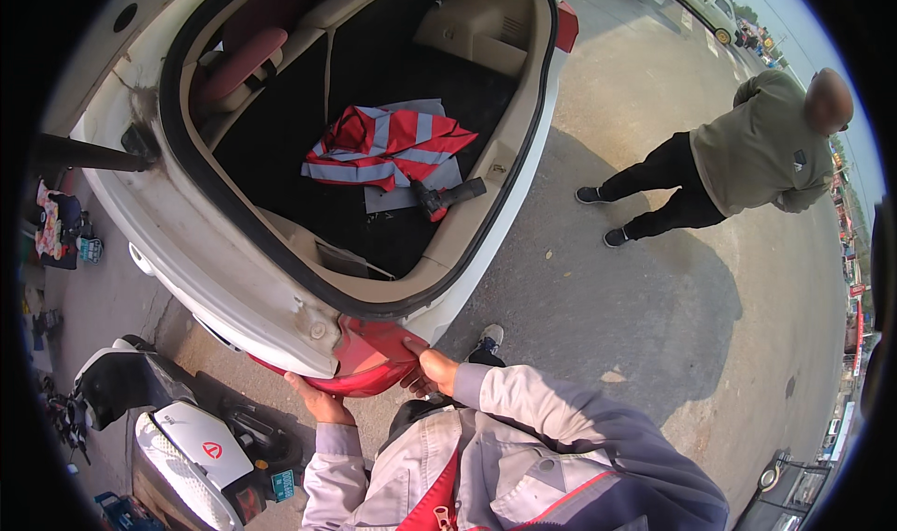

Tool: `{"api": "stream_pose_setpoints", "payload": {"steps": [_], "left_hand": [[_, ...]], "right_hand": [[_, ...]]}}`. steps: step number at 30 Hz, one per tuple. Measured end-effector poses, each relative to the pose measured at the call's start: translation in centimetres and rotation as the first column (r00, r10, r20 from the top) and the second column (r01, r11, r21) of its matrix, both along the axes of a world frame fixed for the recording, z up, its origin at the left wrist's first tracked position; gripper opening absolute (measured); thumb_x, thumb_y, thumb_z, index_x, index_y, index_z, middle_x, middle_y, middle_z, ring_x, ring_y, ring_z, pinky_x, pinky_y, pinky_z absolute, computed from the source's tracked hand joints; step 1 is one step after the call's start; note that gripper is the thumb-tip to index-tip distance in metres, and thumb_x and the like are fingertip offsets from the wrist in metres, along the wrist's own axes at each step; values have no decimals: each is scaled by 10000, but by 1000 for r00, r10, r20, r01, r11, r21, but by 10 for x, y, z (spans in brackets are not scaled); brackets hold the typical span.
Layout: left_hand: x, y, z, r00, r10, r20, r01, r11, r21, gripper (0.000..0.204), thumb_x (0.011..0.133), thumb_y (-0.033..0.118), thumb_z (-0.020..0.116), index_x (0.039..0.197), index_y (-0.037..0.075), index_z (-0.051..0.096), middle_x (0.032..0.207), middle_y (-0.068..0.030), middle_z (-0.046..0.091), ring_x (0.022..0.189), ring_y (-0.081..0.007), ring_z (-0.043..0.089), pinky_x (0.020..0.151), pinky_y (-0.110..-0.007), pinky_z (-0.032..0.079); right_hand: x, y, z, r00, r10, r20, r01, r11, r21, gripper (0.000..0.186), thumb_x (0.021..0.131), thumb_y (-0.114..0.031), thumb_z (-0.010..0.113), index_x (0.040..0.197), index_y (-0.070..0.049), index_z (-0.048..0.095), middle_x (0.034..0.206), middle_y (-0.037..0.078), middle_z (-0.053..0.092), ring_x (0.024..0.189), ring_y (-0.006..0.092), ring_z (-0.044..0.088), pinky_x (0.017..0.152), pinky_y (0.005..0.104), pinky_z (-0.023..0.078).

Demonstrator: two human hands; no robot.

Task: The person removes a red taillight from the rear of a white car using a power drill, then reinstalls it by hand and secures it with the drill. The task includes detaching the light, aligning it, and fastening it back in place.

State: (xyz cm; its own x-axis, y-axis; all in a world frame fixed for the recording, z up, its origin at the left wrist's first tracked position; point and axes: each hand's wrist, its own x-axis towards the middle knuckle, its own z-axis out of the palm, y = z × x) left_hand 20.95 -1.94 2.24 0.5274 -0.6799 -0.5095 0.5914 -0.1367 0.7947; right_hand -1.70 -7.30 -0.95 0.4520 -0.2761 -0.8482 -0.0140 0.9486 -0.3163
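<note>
The work stands outdoors on a sunlit pavement (598,325), pale and sandy in the light, grey where a broad shadow falls to the right of the car, with a few small patches and scraps on it. A white car (224,283) fills the upper left, its rear opening uncovered and ringed by a black seal. At its near corner sits the red tail light (369,358), against the white bodywork, just below the opening's rim.

The right hand (432,369) has its grip closed on the light's right end, thumb on the outer face and fingers curled below. The left hand (320,403) touches the lower left edge; its fingers are partly hidden, so how far that grip closes cannot be told.

Inside, on the black cargo floor (271,157), a crumpled red cloth with grey bands (388,143) lies over a grey sheet, and a black-and-red power tool (444,199) rests at its near right edge, close to the beige side trim (476,218). A white-and-black scooter (192,456) is parked at the lower left. On the right, well apart from the car, a person in a green top (757,148) stands on the pavement. Vehicles (696,3) line the road beyond.
</note>
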Motion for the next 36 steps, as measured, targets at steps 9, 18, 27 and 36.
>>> {"api": "stream_pose_setpoints", "payload": {"steps": [9,18,27,36], "left_hand": [[3,12,4,999,27,32,-31,989,142,822,973,752,479,1534,155,418,1461,-45,564,1279,-217,573,1020,-440,477],[-4,37,-37,963,249,105,-265,948,175,741,1016,745,343,1298,108,595,1215,-28,672,1066,-170,626,880,-349,486],[-115,67,-51,932,357,62,-342,809,479,299,1051,422,518,1152,170,643,1003,20,700,850,-152,652,755,-363,515],[-216,63,-32,934,358,0,-296,773,561,352,1014,306,659,1236,37,613,1082,-121,721,890,-227,713,757,-335,544]], "right_hand": [[-34,3,-13,993,94,-71,-105,979,-177,857,957,-755,473,1255,35,615,927,156,728,677,196,626,607,347,525],[-70,-89,-51,760,381,-527,-617,678,-399,577,960,-545,629,873,19,717,715,160,706,672,260,700,687,389,547],[-63,-267,-132,625,175,-761,-758,370,-537,416,927,-340,639,1213,-40,601,1095,279,714,1079,452,674,943,526,533],[-3,-357,-237,500,191,-845,-866,139,-481,408,876,-196,669,1223,-27,535,1291,261,597,1202,454,605,1019,481,523]]}}
